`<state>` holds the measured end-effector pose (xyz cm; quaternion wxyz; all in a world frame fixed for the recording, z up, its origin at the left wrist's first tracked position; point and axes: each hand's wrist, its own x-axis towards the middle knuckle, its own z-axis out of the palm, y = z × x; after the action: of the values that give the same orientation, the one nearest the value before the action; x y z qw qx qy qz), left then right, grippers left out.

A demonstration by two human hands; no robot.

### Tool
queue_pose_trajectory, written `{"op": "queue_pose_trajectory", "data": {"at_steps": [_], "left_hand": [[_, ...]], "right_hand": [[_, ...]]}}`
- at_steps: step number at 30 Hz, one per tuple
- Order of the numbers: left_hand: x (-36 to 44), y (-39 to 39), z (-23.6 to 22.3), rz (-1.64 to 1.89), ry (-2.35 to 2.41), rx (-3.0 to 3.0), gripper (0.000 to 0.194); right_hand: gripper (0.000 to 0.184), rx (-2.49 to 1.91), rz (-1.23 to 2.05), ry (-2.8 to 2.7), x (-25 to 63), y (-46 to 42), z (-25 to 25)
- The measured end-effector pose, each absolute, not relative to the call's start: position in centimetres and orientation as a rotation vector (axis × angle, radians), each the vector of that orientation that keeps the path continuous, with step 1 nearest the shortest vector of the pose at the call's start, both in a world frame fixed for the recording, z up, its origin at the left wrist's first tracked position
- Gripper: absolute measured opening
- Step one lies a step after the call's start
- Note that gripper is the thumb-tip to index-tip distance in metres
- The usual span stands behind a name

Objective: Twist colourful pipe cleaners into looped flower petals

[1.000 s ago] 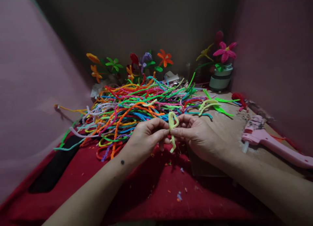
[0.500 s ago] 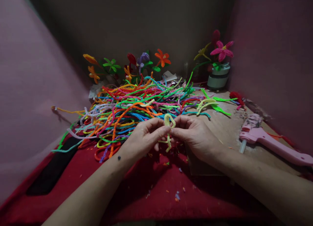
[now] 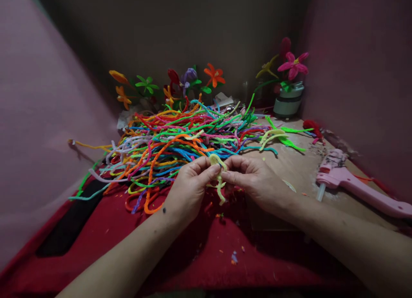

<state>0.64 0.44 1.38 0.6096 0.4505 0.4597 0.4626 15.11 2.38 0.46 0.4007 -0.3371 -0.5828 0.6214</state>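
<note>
A pale yellow pipe cleaner [image 3: 221, 194], bent into a small loop with a tail hanging below, is pinched between both hands. My left hand [image 3: 193, 182] grips the loop's left side with thumb and forefinger. My right hand [image 3: 254, 175] pinches its right side, thumb tip close to the left thumb. The fingers partly hide where the strands cross. Just behind the hands lies a big heap of pipe cleaners [image 3: 167, 135] in many colours.
A pink glue gun [image 3: 357, 186] lies on a cardboard sheet [image 3: 302, 169] at the right. Fuzzy flowers [image 3: 214, 75] stand along the back, some in a pale pot [image 3: 288, 101]. A black flat strip [image 3: 71, 220] and fuzz scraps [image 3: 234, 257] lie on the red cloth [image 3: 180, 263].
The loop has shifted slightly left and tilted over, its top now lower and leaning between the fingertips. Both hands keep their pinch and have drawn a little closer together.
</note>
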Motion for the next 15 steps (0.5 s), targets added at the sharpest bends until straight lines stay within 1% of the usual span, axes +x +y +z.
{"op": "queue_pose_trajectory", "data": {"at_steps": [3, 6, 11, 15], "left_hand": [[0.78, 0.38, 1.3, 1.078, 1.075, 1.049, 0.012], [0.68, 0.54, 1.23, 1.07, 1.088, 1.071, 0.014], [0.56, 0.68, 1.24, 1.055, 1.127, 1.111, 0.015], [0.66, 0.52, 1.03, 1.04, 1.134, 1.105, 0.017]], "right_hand": [[0.014, -0.918, 1.601, -1.529, 15.27, 2.4, 0.75], [0.015, -0.92, 1.685, -1.443, 15.26, 2.4, 0.65], [0.023, -0.843, 1.742, -1.268, 15.05, 2.47, 0.11], [0.027, -0.929, 1.734, -1.322, 15.09, 2.46, 0.23]]}}
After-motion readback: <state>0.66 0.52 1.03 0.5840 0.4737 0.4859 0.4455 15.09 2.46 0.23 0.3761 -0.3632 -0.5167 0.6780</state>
